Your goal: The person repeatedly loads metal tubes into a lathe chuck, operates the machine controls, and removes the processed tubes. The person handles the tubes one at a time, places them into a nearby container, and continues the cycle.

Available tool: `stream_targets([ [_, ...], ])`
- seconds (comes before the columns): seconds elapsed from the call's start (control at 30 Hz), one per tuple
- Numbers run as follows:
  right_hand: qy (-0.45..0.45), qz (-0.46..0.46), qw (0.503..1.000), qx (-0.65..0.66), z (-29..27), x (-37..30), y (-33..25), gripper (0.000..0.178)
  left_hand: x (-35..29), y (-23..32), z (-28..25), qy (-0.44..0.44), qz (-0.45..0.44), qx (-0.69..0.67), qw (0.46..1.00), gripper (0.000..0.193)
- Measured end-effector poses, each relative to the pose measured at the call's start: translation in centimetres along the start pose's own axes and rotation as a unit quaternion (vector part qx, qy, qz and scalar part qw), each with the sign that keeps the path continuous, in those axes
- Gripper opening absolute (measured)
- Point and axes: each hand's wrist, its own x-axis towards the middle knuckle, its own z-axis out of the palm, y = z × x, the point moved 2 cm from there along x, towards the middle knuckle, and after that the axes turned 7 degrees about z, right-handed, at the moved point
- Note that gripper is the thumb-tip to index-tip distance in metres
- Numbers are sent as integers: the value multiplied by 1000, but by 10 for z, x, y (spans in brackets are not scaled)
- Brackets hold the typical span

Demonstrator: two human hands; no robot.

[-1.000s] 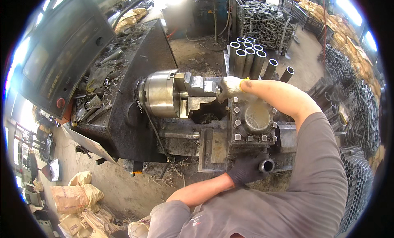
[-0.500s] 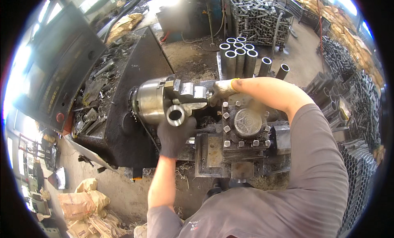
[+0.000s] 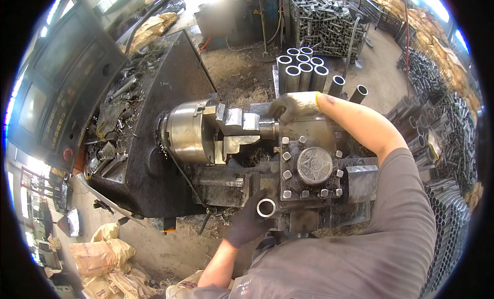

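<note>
My left hand [image 3: 248, 223], in a dark glove, is closed round a short metal tube [image 3: 266, 215], held low in front of my body with its round open end facing up. My right hand [image 3: 297, 106], in a light glove with darkened fingers, has its fingers curled above and behind the tool post [image 3: 314, 166]; whether they hold anything is hidden. Just left of those fingers, a metal cylinder [image 3: 268, 128] sticks out from the jaws [image 3: 242, 120] of the lathe chuck [image 3: 189, 133]. A gap shows between hand and cylinder.
Several upright steel tubes [image 3: 305, 78] stand behind the lathe. A wire crate [image 3: 325, 31] of metal parts is farther back. More tubes [image 3: 446, 211] are stacked at the right. The headstock [image 3: 154, 155] with its scrap-covered top is at left, paper sacks [image 3: 95, 255] below it.
My left hand has carried the tube from below the chuck jaws down and right, toward my body. My right hand has drawn back to the right from the chuck's end.
</note>
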Motion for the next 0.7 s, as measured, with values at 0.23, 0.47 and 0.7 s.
stream_targets([
  [0.23, -141, 266, 940, -160, 20, 30, -11, 47, 105, 45, -57, 213, 359, 416, 808, 60],
  [0.47, -84, -170, 953, -238, 41, 65, 35, 22, 171, 37, -40, 213, 444, 435, 753, 52],
  [0.7, -59, 102, 992, -49, 40, 25, 15, 41, 209, 28, -19, 229, 413, 454, 755, 46],
])
